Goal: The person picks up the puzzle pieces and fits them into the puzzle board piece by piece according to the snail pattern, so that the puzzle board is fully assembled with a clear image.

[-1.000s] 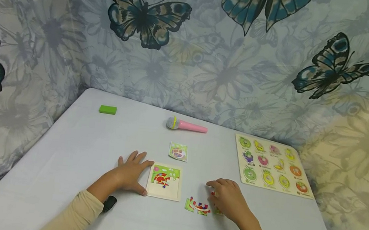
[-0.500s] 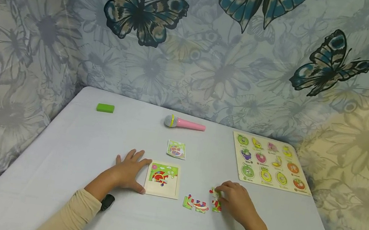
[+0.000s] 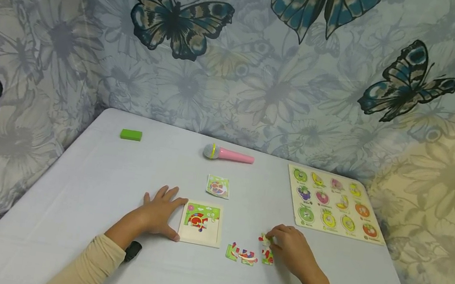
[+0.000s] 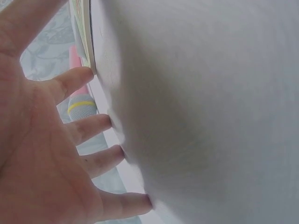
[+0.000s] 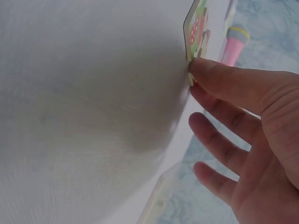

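A square wooden puzzle board (image 3: 199, 238) lies in the head view, its upper part filled with green and red picture pieces (image 3: 196, 219). My left hand (image 3: 157, 216) is spread at its left side, thumb and index finger touching the edge; the left wrist view shows the straight fingers (image 4: 96, 161) on the table. My right hand (image 3: 292, 247) pinches a puzzle piece (image 3: 263, 238) between thumb and index finger, partly hidden by the fingers. Just below it lies another puzzle piece (image 3: 267, 257). Two more loose pieces, a green-edged one (image 3: 232, 252) and a striped one (image 3: 248, 257), lie to the left.
A small picture card (image 3: 218, 187) lies behind the board. Farther back are a pink toy microphone (image 3: 234, 155) and a green block (image 3: 131, 135). On the right rests a fruit board (image 3: 315, 225). The white table (image 3: 75, 199) meets a butterfly-patterned backdrop.
My right hand has shifted right from over the loose pieces, uncovering two of them, and now pinches the upper one. The left hand stays at the board.
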Demonstrator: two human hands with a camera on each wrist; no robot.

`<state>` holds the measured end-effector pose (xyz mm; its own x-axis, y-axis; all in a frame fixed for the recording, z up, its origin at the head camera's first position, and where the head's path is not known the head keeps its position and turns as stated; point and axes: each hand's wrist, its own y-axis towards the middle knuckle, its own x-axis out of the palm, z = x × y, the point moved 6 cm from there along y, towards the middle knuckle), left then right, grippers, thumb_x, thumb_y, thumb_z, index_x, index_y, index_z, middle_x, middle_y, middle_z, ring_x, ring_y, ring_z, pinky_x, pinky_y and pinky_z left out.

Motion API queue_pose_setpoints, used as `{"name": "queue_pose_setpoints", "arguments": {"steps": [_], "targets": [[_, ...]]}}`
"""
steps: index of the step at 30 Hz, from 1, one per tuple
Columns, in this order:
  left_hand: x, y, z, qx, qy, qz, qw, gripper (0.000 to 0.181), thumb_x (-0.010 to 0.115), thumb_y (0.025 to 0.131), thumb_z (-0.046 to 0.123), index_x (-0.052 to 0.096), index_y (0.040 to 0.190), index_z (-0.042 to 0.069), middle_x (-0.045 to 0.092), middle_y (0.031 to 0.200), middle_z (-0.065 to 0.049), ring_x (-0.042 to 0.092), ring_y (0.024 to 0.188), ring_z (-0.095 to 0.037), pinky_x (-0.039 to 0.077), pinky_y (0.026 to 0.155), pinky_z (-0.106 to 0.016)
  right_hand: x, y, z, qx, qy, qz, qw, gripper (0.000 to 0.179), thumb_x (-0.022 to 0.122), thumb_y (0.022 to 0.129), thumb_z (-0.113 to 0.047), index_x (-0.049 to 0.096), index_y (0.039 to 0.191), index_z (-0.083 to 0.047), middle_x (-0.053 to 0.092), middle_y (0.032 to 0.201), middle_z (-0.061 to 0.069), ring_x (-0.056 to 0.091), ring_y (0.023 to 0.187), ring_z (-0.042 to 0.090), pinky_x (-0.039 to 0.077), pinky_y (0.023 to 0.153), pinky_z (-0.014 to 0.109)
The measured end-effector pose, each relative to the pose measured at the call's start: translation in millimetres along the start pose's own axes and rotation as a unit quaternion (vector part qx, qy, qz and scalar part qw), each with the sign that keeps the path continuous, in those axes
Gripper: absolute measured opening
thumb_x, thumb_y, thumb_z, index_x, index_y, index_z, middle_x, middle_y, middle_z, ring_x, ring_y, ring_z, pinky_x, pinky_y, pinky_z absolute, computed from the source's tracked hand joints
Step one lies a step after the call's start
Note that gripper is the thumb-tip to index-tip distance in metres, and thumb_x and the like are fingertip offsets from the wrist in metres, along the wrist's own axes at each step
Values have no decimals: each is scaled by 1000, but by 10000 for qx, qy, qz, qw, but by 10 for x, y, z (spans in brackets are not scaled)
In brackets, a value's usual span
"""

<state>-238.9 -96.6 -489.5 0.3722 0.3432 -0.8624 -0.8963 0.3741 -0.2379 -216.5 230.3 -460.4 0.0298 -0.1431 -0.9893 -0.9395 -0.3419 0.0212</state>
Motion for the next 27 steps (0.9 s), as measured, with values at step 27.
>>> {"name": "queue_pose_setpoints", "arguments": {"steps": [27], "targets": [[0, -8, 7, -62, -58, 8, 10000, 98, 90, 61, 45, 45, 144, 19, 22, 158, -19, 9, 146, -46, 11, 101, -80, -25, 422, -922, -1676, -425, 408, 9841, 29, 83, 75, -16, 73, 102, -18, 70, 100, -3, 64, 98, 18, 47, 97, 43]]}}
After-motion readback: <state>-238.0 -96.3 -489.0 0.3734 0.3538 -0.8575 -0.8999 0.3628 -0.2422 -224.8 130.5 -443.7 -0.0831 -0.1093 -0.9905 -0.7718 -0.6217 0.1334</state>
